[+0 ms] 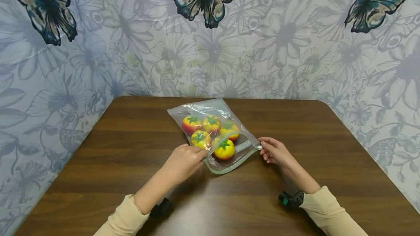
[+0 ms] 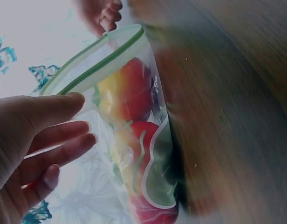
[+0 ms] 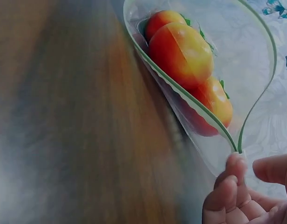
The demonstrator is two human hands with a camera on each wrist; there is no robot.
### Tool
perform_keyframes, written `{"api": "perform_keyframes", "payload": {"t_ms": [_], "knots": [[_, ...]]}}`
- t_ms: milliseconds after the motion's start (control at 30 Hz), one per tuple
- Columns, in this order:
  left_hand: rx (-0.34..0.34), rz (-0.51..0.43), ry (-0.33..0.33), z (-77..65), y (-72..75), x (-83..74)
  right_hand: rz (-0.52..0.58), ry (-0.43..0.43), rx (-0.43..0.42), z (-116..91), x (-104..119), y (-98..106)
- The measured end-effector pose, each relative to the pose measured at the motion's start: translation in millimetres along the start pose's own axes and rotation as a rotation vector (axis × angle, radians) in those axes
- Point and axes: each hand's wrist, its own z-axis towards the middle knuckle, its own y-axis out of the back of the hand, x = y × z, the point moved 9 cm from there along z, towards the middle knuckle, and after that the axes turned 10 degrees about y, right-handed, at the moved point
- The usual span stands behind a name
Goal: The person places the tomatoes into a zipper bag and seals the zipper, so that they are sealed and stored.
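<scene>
A clear zip bag [image 1: 201,109] with a pale green zip strip lies on the table, its mouth spread toward me. Inside are several red-and-yellow tomatoes [image 1: 224,149] with green leafy tops, one of them close to the opening. My left hand [image 1: 187,161] pinches the near left side of the mouth between thumb and fingers. At the right corner of the mouth, my right hand [image 1: 275,151] holds the bag by its fingertips. The right wrist view shows the tomatoes [image 3: 181,56] through the gaping mouth; in the left wrist view, the thumb [image 2: 64,105] lies over the zip strip.
The brown wooden table [image 1: 131,177] runs back to a flowered cloth [image 1: 213,54] printed with butterflies. A dark wrist device [image 1: 291,199] sits by the right cuff, and another dark device [image 1: 160,207] by the left one.
</scene>
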Motion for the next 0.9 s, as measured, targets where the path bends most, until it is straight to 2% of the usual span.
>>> {"api": "perform_keyframes", "payload": {"t_ms": [133,233,333,600,800,900], "knots": [[-0.061,0.108,-0.076,-0.1,2.3,-9.0,0.003,0.003,0.004,5.9,1.9,-3.2],[-0.058,0.155,-0.094,-1.5,1.8,-11.3,0.002,0.01,0.006,7.4,3.2,-4.8],[-0.053,0.195,-0.093,-2.9,2.7,-11.1,0.013,0.021,0.0,8.1,4.3,-5.2],[-0.112,0.228,-0.071,-10.6,17.4,-5.8,-0.03,0.064,-0.038,3.1,5.9,0.9],[-0.156,0.258,-0.045,-23.4,28.5,0.0,-0.05,0.096,-0.07,-4.7,9.5,4.1],[-0.152,0.263,-0.012,-31.4,33.3,5.3,-0.057,0.098,-0.084,-10.0,11.6,4.9]]}}
